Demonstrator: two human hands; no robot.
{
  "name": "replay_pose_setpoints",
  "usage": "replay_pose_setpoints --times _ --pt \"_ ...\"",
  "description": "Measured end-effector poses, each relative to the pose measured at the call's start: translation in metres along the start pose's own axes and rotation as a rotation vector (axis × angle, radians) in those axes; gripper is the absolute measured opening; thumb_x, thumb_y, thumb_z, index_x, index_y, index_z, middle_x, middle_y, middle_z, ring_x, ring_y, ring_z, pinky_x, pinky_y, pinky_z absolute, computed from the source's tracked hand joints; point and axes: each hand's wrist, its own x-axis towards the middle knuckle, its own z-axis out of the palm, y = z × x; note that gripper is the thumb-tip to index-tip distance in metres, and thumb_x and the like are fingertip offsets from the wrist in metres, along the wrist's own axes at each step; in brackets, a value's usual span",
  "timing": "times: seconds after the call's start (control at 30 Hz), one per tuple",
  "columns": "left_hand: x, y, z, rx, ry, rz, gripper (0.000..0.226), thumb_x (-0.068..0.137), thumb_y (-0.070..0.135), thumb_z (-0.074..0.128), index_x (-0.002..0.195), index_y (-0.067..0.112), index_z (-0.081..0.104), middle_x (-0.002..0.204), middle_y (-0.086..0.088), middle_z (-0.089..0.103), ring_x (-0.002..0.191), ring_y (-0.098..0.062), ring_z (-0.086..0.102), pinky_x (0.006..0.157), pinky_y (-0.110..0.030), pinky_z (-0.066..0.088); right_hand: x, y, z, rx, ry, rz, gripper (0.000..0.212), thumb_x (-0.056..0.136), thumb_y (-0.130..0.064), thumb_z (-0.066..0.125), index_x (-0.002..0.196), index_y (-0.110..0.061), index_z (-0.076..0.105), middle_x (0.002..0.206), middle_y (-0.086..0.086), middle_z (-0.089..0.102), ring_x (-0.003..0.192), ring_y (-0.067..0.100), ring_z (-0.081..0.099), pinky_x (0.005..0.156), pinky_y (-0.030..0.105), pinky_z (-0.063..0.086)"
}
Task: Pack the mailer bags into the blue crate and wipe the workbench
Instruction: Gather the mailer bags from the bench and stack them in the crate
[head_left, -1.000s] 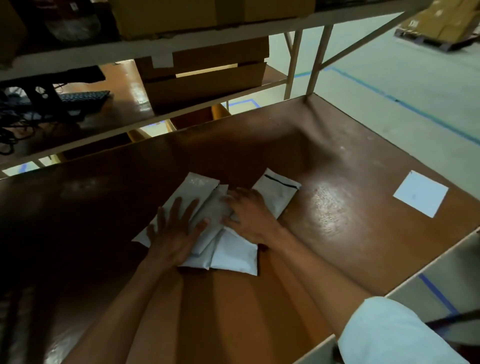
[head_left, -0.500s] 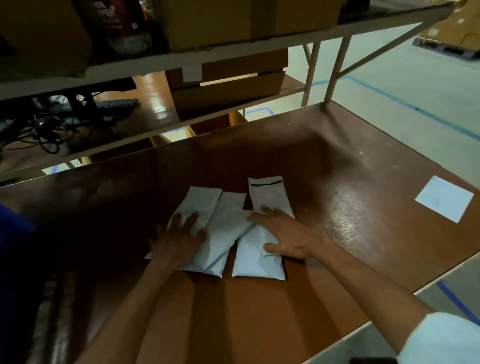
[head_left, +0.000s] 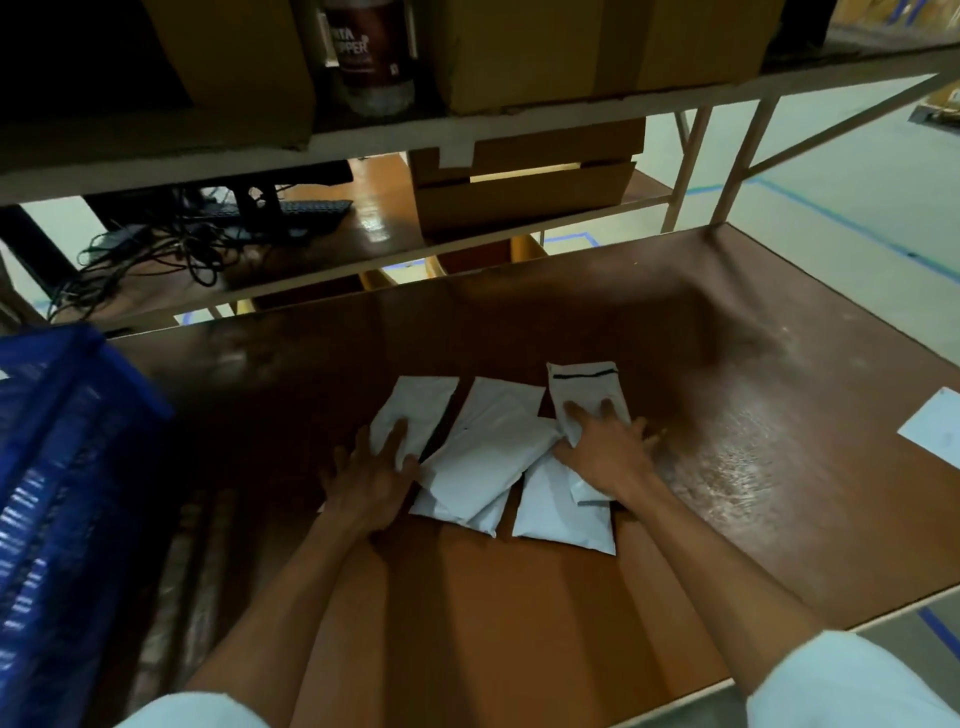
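Observation:
Several white mailer bags lie overlapping on the brown workbench (head_left: 519, 613). My left hand (head_left: 371, 480) lies flat with spread fingers on the leftmost bag (head_left: 418, 402). A larger bag (head_left: 488, 452) sits in the middle. My right hand (head_left: 605, 449) presses with straight fingers on the right bag with the black strip (head_left: 584, 387), which lies over another bag (head_left: 563, 519). The blue crate (head_left: 62, 493) stands at the left edge of the bench, apart from both hands.
A white paper sheet (head_left: 935, 426) lies near the right edge. A shelf (head_left: 467, 135) overhead carries cardboard boxes (head_left: 587, 47) and a dark bottle (head_left: 371, 52). Behind the bench are a keyboard (head_left: 306, 210), tangled cables and another carton (head_left: 524, 182).
The bags have been spread apart from a tight pile. My right hand slid right onto the black-strip bag. The view swung left, bringing the blue crate into sight.

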Motion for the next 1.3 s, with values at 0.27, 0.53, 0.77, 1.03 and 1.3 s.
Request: replay_pose_setpoints --times 0.27,0.53,0.77,1.03,1.3 --pt "-0.039 -0.026 -0.038 -0.033 0.290 -0.078 0.060 0.102 0.059 0.017 0.154 0.057 -0.012 0.170 -0.002 -0.012 0.149 -0.049 0.009 0.114 -0.071 0.018 -0.004 -0.049 -0.044 0.030 0.263 -0.189 0.082 0.081 -0.070 0.057 0.151 -0.036 0.032 0.161 0.000 0.026 0.132 0.047 0.032 0.107 0.065 0.033" --pt "-0.103 -0.054 -0.102 0.074 0.611 -0.260 0.061 0.097 0.057 0.012 0.156 0.054 -0.002 0.171 -0.005 -0.002 0.130 -0.042 0.035 0.097 -0.057 0.038 -0.031 -0.185 -0.052 0.047 0.427 -0.589 0.081 0.080 -0.065 0.055 0.151 -0.032 0.034 0.162 0.000 0.026 0.137 0.044 0.030 0.103 0.065 0.038" --pt "-0.165 -0.083 -0.124 0.076 0.723 -0.500 0.061 0.102 0.048 0.028 0.157 0.054 0.002 0.171 -0.002 -0.004 0.137 -0.046 0.031 0.103 -0.064 0.033 -0.047 -0.246 -0.084 0.130 0.564 -0.811 0.079 0.076 -0.053 0.061 0.148 -0.026 0.043 0.158 0.003 0.035 0.133 0.050 0.035 0.100 0.068 0.039" --pt "-0.214 -0.121 -0.147 0.127 0.797 -0.766 0.059 0.103 0.049 0.031 0.158 0.050 0.011 0.171 -0.004 0.002 0.128 -0.045 0.037 0.099 -0.062 0.036 -0.084 -0.336 -0.079 0.354 0.303 -1.189 0.072 0.075 -0.053 0.059 0.138 -0.018 0.057 0.146 0.007 0.053 0.127 0.030 0.053 0.107 0.045 0.040" --pt "-0.260 -0.169 -0.157 0.068 0.761 -1.013 0.061 0.102 0.050 0.022 0.160 0.044 0.005 0.169 -0.010 0.003 0.136 -0.049 0.028 0.106 -0.069 0.031 -0.150 -0.447 -0.083 0.370 0.104 -1.396 0.078 0.073 -0.061 0.058 0.143 -0.030 0.048 0.155 -0.006 0.042 0.128 0.039 0.044 0.104 0.058 0.040"
